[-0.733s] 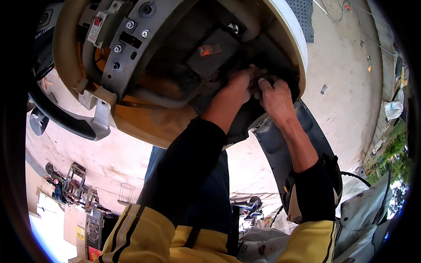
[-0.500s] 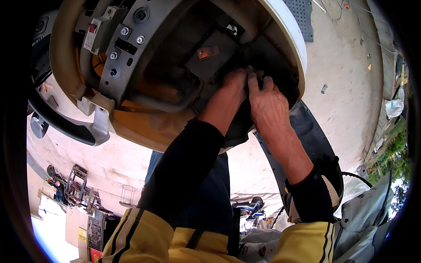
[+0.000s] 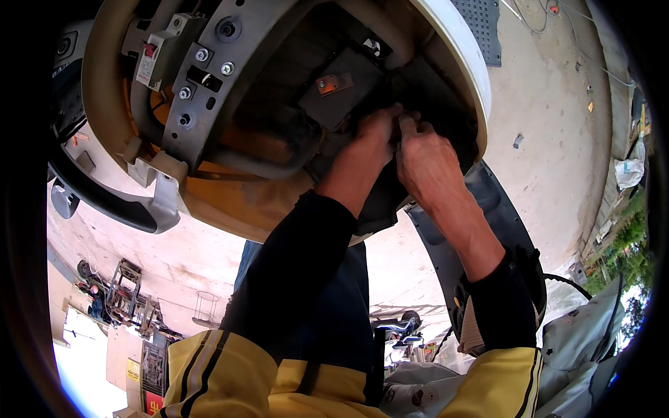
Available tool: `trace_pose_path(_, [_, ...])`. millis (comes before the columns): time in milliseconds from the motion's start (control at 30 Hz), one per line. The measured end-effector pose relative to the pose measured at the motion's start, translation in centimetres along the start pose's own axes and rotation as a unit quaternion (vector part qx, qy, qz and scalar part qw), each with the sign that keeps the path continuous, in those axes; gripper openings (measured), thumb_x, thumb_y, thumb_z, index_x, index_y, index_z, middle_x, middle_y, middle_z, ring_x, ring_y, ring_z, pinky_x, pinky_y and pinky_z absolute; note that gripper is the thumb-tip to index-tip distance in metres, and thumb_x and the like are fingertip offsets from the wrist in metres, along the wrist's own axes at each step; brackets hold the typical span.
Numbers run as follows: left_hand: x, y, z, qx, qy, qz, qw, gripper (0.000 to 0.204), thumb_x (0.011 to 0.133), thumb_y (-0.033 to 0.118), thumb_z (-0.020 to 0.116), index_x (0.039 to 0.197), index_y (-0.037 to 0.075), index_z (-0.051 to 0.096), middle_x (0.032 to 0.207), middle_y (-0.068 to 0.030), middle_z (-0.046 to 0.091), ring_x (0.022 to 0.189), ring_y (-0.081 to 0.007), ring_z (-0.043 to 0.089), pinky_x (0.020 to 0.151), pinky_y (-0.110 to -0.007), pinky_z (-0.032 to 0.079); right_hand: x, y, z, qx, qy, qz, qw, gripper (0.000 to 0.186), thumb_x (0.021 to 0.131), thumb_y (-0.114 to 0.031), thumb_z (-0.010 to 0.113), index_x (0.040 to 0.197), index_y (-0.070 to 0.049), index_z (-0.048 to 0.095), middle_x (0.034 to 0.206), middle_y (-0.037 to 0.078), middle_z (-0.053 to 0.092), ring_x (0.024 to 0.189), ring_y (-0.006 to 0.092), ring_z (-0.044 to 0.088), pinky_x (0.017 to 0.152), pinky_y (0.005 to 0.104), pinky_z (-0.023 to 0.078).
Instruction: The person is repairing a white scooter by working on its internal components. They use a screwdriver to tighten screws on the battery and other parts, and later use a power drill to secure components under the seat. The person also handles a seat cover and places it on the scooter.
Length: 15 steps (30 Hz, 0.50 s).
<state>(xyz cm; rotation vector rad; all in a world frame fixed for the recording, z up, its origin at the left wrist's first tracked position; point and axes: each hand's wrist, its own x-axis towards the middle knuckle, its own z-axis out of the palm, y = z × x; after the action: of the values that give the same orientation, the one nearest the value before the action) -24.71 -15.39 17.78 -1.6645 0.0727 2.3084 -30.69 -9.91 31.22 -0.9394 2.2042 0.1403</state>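
Note:
Inside the open body of a vehicle, likely a scooter, my left hand (image 3: 373, 134) and my right hand (image 3: 426, 159) meet with their fingers bent together. The fingertips press close in deep shadow, and whatever lies between them is hidden. Just left of my left hand sits a dark flat block (image 3: 343, 94), with an orange-copper metal tab (image 3: 333, 85) bolted on it. Black sheet-like material (image 3: 380, 209) hangs below the hands over the rim. The cream body panel (image 3: 463, 52) curves around the cavity.
A grey metal bracket (image 3: 191, 125) with bolts crosses the cavity's left part, beside a small box with a red switch (image 3: 155, 59). A black curved grab bar (image 3: 104, 205) juts out at left. Right of my forearm stands a dark curved panel (image 3: 488, 202).
My right hand's fingers have curled in more, and its knuckles have turned toward the left hand. The left hand stays nearly in place. The whole view has shifted slightly right.

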Motion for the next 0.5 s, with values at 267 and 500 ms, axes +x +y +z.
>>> trace_pose_path(267, [-0.8,-1.2,0.4,-0.008,-0.029,0.000,1.000,0.034,0.108,0.030,0.052,0.124,0.002,0.063,0.113,-0.0127,0.071,0.103,-0.0275,0.067,0.094,-0.040,0.053,-0.8,0.5,0.9,0.230,0.000,0.143,0.963,0.043,0.090,-0.011,0.060,0.132,-0.003,0.063,0.103,0.030,0.072,0.096,0.0478,0.070,0.089,0.0534,0.056])
trace_pose_path(500, [-4.5,-2.3,1.6,-0.173,-0.086,-0.083,0.978,0.038,0.099,0.038,0.068,0.113,0.002,0.063,0.102,-0.0131,0.070,0.101,-0.0284,0.068,0.095,-0.040,0.054,0.4,0.5,2.2,0.204,0.008,0.172,0.964,0.044,0.087,-0.016,0.064,0.130,-0.003,0.068,0.102,0.034,0.071,0.102,0.0490,0.069,0.092,0.0497,0.056])
